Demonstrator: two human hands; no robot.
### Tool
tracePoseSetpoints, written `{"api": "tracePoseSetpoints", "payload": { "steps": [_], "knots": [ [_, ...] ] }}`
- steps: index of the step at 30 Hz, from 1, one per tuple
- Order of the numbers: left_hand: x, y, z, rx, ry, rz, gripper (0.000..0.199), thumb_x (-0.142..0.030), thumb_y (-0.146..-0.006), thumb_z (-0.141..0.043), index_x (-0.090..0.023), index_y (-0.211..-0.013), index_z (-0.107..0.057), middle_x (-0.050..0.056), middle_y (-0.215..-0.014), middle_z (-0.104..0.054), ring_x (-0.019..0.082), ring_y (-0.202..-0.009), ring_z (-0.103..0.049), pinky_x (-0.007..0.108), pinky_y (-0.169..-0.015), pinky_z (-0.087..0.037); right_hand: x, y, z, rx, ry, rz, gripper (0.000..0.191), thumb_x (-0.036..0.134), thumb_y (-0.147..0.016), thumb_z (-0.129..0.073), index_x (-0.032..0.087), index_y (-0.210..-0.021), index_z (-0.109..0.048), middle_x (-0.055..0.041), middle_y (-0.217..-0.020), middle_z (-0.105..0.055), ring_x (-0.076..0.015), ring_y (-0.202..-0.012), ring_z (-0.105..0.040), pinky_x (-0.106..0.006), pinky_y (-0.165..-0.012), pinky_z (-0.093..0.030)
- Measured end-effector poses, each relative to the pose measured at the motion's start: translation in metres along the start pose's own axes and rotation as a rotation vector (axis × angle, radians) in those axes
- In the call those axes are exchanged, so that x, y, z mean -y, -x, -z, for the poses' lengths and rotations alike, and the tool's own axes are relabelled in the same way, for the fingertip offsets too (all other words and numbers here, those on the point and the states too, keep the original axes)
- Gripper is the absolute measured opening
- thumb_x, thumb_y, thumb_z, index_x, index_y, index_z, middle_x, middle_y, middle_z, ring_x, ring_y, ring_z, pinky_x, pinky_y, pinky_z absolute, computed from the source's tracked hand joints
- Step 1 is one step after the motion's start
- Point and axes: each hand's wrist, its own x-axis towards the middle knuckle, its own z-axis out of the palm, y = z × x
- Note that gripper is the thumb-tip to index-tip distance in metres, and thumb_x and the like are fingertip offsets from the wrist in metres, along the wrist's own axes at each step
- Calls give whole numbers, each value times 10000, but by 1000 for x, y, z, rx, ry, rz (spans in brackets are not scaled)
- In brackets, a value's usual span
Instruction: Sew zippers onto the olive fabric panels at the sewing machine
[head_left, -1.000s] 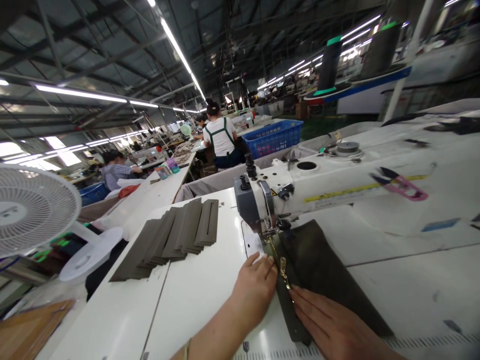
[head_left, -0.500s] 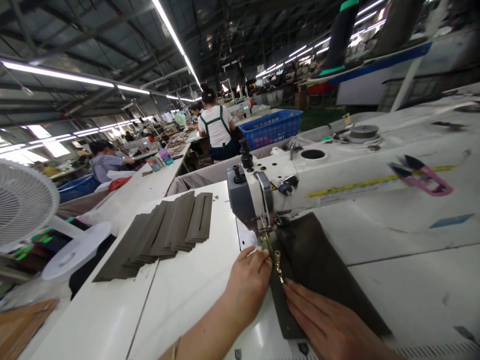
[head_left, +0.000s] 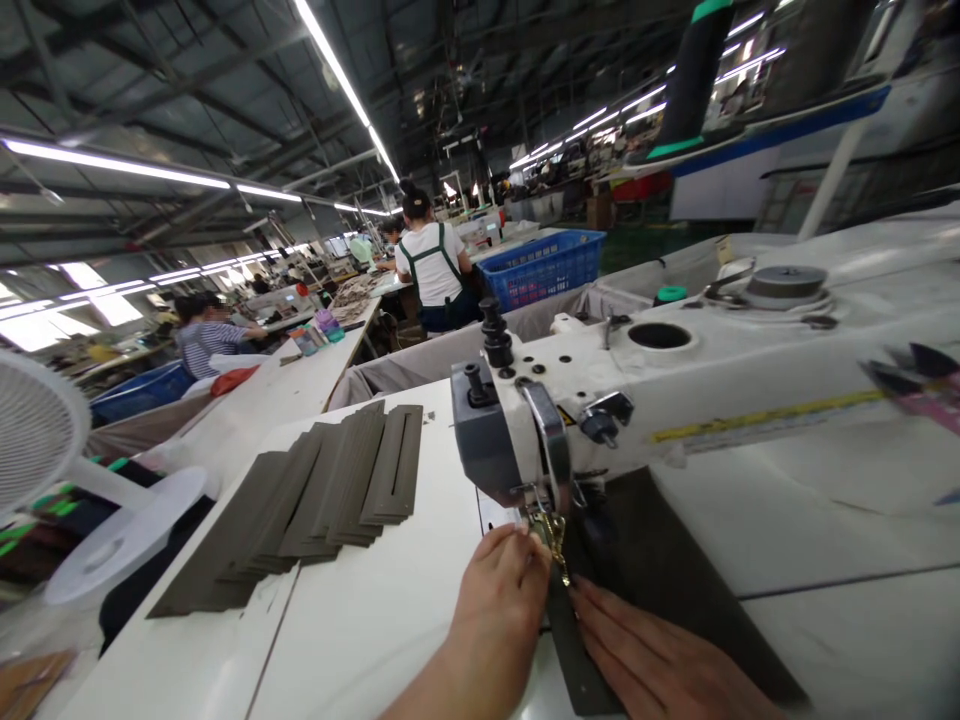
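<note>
A dark olive fabric panel (head_left: 660,560) lies under the sewing machine head (head_left: 517,430). A narrower olive strip (head_left: 581,660) runs along its left side, with a gold metal zipper (head_left: 556,545) and its pull close in front of the presser foot. My left hand (head_left: 499,610) is closed, its fingertips bent together on the fabric edge beside the zipper, just left of the foot. My right hand (head_left: 652,645) lies flat on the fabric, fingers stretched out, index fingertip at the lower end of the zipper pull. The needle point is hidden.
Overlapping olive pieces with slots (head_left: 322,500) lie on the left of the table. A white fan (head_left: 112,530) stands farther left. Pink-handled snips (head_left: 926,390) rest on the machine arm. Behind are a blue crate (head_left: 540,270) and co-workers seated at tables.
The zipper pull has come closer to the presser foot as the fabric and both hands moved forward. The camera view has shifted, with the machine now larger and the snips farther right.
</note>
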Motion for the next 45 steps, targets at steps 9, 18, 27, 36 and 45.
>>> {"api": "tracePoseSetpoints", "payload": {
  "steps": [9,18,27,36,45],
  "knots": [
    [8,-3,-13,9,9,148,156,-146,-881,-437,-162,-855,-591,86,-872,-584,218,-824,-558,335,-709,-527,-23,-44,32,292,-14,206,375,64,-826,-330,109,-927,-689,-77,-990,-689,-166,-906,-649,-216,-804,-521],
    [7,7,2,124,6,115,364,-166,-734,-527,-123,-1094,-560,144,-1097,-590,275,-1051,-533,422,-920,-451,-35,-58,23,450,-183,-259,283,182,-859,-369,183,-925,-644,-87,-956,-681,-176,-867,-647,-262,-765,-528],
    [22,27,-44,-347,-243,-100,145,-229,-884,-459,-212,-925,-598,23,-841,-664,153,-806,-631,303,-795,-480,-48,-60,-14,543,-175,-538,209,251,-803,-439,191,-716,-620,-58,-703,-670,-195,-652,-647,-270,-599,-499],
    [15,19,-29,-181,-153,-55,102,-215,-822,-525,-176,-890,-589,40,-853,-639,176,-774,-591,325,-770,-462,-49,-62,-18,588,-101,-583,182,255,-778,-476,200,-685,-623,-42,-634,-654,-206,-604,-638,-276,-569,-472],
    [-5,11,3,159,64,174,444,-118,-637,-492,-159,-1073,-563,98,-977,-571,252,-885,-504,398,-751,-453,-46,-68,-10,622,-16,-588,193,264,-808,-483,184,-710,-629,-51,-658,-662,-192,-620,-636,-270,-591,-462]
  ]
}}
